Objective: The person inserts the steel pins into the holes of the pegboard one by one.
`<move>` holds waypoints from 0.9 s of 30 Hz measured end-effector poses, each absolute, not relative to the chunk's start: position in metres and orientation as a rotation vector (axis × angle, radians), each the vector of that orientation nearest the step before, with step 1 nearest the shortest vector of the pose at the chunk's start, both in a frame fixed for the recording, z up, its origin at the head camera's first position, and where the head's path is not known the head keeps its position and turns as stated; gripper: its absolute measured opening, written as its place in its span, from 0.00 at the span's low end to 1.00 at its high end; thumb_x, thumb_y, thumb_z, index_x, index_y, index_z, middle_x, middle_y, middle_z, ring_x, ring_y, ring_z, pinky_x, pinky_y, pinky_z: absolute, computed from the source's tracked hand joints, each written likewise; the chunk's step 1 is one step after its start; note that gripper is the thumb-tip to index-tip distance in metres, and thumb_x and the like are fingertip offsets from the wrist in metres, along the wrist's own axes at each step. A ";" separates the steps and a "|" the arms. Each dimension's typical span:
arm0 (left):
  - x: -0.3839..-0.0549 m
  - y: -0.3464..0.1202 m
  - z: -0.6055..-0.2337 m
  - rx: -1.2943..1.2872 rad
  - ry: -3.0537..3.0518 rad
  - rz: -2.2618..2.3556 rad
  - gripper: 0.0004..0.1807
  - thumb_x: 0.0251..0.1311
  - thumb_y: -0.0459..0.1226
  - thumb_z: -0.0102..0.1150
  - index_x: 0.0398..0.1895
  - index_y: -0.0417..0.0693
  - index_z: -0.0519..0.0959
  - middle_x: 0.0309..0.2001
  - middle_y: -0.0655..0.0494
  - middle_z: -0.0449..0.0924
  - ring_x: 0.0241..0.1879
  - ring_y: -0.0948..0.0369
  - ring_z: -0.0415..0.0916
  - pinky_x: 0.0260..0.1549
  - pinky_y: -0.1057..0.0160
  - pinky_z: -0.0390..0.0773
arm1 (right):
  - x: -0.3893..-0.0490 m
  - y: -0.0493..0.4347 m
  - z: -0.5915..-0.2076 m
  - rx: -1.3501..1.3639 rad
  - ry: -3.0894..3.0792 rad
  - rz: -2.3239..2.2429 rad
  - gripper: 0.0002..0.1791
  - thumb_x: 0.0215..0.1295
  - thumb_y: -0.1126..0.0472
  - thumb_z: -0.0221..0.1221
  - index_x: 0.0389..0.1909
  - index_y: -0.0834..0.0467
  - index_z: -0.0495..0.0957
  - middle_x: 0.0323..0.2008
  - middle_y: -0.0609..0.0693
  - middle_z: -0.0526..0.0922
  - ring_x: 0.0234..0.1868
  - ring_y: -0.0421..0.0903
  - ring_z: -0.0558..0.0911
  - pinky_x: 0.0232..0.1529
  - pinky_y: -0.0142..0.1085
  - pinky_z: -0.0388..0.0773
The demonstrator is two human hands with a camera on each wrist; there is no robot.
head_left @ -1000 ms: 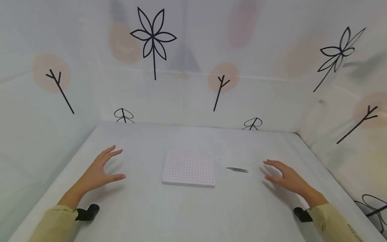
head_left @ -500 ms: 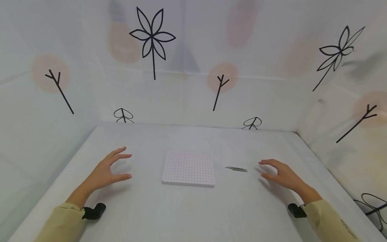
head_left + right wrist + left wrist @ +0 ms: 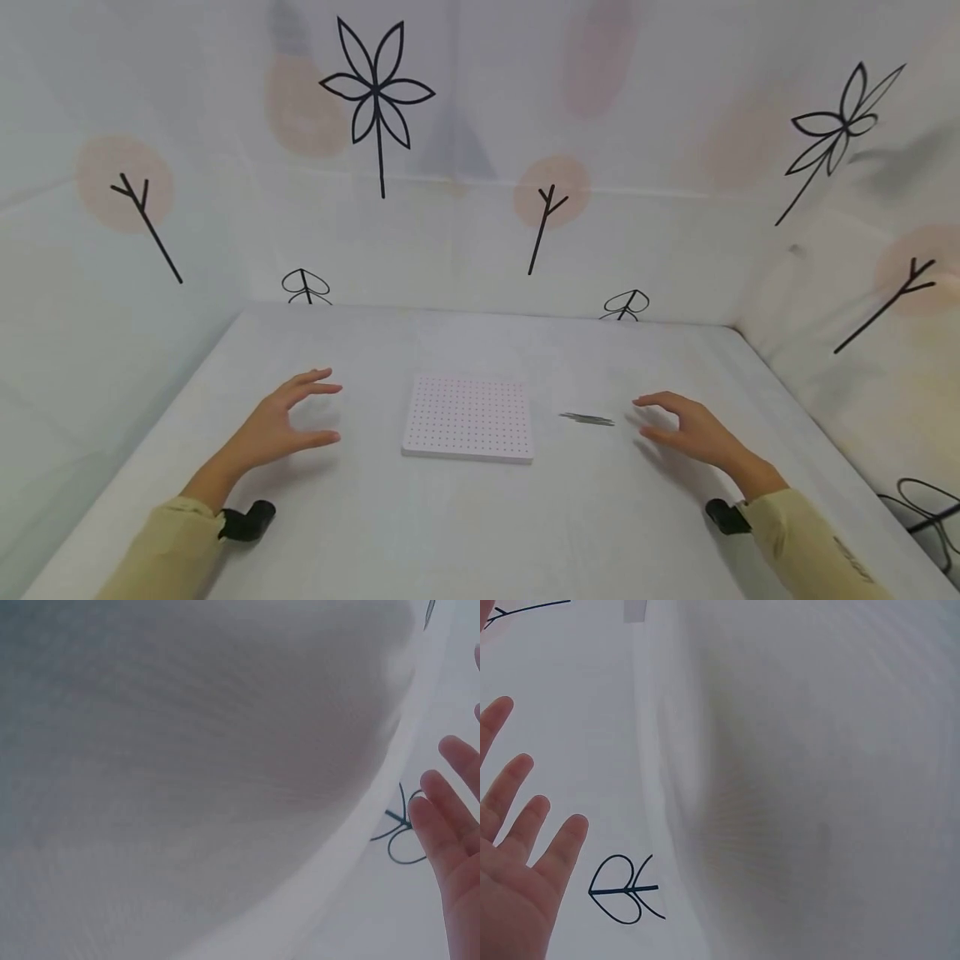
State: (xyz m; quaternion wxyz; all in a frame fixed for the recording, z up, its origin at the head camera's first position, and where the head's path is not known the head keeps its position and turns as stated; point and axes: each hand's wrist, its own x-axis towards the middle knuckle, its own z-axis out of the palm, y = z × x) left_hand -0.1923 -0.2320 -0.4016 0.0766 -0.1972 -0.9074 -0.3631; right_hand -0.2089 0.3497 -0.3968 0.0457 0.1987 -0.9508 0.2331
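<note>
While left hand (image 3: 273,429) and right hand (image 3: 696,432), empty, flank the board (image 3: 468,418) — seemingly pre-grasp —
rods (image 3: 588,419) at its right likely want pinching

The head view looks forward and down from the near side over the table (image 3: 465,533), left hand (image 3: 273,425) and right hand (image 3: 697,429); each wrist view looks from close by its hand toward the printed backdrop (image 3: 457,242), sharing that hand with the head view
</note>
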 end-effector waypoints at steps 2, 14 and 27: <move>-0.194 -0.230 -0.403 -0.598 -2.722 -1.089 0.35 0.41 0.49 0.74 0.56 0.50 0.75 0.65 0.49 0.62 0.65 0.44 0.53 0.55 0.34 0.61 | -0.210 0.349 -0.397 0.617 -2.899 0.712 0.23 0.52 0.64 0.67 0.50 0.64 0.76 0.50 0.61 0.77 0.54 0.63 0.71 0.52 0.59 0.69; -0.198 -0.219 -0.405 -0.678 -2.699 -1.142 0.33 0.42 0.48 0.74 0.53 0.47 0.76 0.63 0.51 0.65 0.64 0.47 0.57 0.55 0.38 0.63 | -0.215 0.340 -0.398 0.640 -2.916 0.715 0.21 0.53 0.64 0.66 0.50 0.63 0.77 0.50 0.60 0.78 0.53 0.61 0.73 0.52 0.58 0.70; -0.201 -0.207 -0.406 -0.725 -2.711 -1.141 0.29 0.43 0.44 0.74 0.51 0.46 0.78 0.61 0.51 0.67 0.62 0.47 0.59 0.55 0.38 0.65 | -0.221 0.332 -0.403 0.692 -2.893 0.708 0.19 0.53 0.64 0.66 0.48 0.62 0.78 0.48 0.58 0.79 0.53 0.60 0.74 0.52 0.56 0.70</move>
